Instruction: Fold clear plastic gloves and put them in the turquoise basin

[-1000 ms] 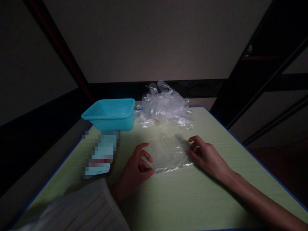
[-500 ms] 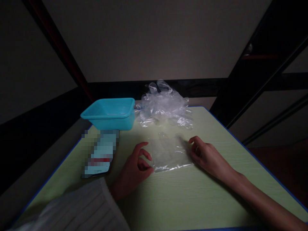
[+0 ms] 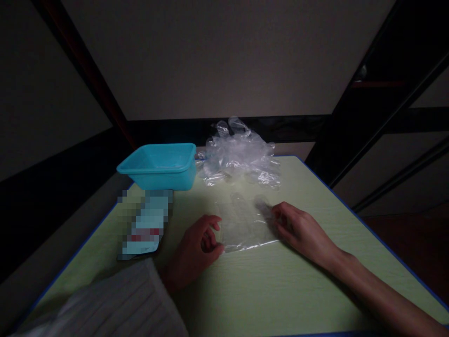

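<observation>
A clear plastic glove (image 3: 243, 224) lies flat on the pale green table (image 3: 266, 290), its cuff edge toward me. My left hand (image 3: 198, 248) rests at the glove's left edge, fingers curled and apart, with the thumb at the lower left corner. At the right edge, my right hand (image 3: 293, 227) has its fingertips pressed together on the glove's side. Behind the glove is a heaped pile of clear plastic gloves (image 3: 242, 154).
A turquoise basket (image 3: 161, 179) stands at the back left of the table. Nearer to me lies a phone (image 3: 149, 224), its screen blurred out. The table has a blue edge, and a wall rises behind it.
The fingers of my left hand have lowered and drawn in a little. My right hand's fingers have closed together at the glove's right edge.
</observation>
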Available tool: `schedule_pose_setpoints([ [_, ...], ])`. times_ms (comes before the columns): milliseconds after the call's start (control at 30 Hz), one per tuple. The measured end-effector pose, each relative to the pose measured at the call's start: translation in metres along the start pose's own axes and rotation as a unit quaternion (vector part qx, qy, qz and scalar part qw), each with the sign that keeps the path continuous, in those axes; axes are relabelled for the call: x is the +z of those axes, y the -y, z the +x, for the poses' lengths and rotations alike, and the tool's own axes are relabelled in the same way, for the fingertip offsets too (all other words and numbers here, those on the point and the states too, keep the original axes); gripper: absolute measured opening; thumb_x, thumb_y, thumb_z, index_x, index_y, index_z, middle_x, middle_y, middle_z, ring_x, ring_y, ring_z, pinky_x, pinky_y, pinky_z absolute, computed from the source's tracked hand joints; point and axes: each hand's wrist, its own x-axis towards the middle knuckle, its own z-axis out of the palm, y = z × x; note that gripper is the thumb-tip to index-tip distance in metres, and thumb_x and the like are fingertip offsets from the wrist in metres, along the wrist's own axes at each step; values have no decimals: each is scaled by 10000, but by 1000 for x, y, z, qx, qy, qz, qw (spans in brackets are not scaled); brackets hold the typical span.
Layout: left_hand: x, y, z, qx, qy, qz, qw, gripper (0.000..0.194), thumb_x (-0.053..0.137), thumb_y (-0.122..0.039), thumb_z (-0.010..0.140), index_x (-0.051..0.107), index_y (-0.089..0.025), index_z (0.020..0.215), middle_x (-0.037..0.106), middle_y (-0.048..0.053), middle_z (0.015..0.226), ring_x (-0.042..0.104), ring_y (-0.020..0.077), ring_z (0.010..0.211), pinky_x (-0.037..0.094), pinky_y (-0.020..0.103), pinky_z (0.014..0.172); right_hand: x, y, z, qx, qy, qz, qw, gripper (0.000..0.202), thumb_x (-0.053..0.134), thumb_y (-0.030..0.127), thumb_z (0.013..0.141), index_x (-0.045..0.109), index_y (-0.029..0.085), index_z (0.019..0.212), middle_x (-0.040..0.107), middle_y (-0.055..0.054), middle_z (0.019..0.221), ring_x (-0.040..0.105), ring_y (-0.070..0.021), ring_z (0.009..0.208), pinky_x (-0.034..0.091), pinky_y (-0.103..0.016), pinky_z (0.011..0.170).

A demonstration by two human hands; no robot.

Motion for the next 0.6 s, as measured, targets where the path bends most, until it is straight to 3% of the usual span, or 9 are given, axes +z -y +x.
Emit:
schedule_pose_setpoints([
  [67, -3, 0, -2, 80, 20, 77, 994, 282, 558, -74, 690, 537, -193, 945, 565, -2, 852, 564, 118, 677, 494, 234, 621, -2, 2, 0, -64, 17, 6, 998, 204, 408, 235, 896, 550, 150, 1016, 626, -120, 981, 609, -223, 864, 507, -365, 730],
  [133, -5, -1, -5, 153, 69, 144, 975, 276, 539, -104, 752, 554, -185, 1016, 589, 56, 1020, 584, 176, 910, 496, 300, 797, -2, 4, 0, -133, 54, 2, 990, 348, 406, 345, 927, 495, 154, 1204, 553, -150, 1220, 521, -259, 1116, 442, -450, 915],
  [267, -8, -2, -7, 260, 204, 236, 914, 548, 536, -294, 852, 351, -139, 1343, 378, 160, 1409, 327, 277, 1307, 300, 436, 1061, 5, 4, -3, -213, 159, -21, 964, 738, 366, 564, 887, 134, 146, 1450, 213, -171, 1488, 200, -292, 1363, 180, -566, 1077],
  [400, -8, -2, -5, 276, 271, 266, 883, 724, 437, -486, 892, 132, -123, 1440, 230, 172, 1483, 186, 281, 1371, 178, 463, 1109, 9, 5, -7, -218, 216, -18, 952, 804, 349, 588, 880, 24, 128, 1454, 89, -174, 1501, 95, -263, 1383, 105, -528, 1109],
  [600, -7, -2, -4, 254, 301, 288, 873, 759, 349, -586, 886, 140, -109, 1439, 193, 174, 1493, 153, 272, 1380, 170, 437, 1111, 9, 6, -8, -200, 233, -23, 951, 824, 370, 616, 856, 80, 124, 1450, 75, -169, 1497, 72, -279, 1379, 92, -531, 1111],
])
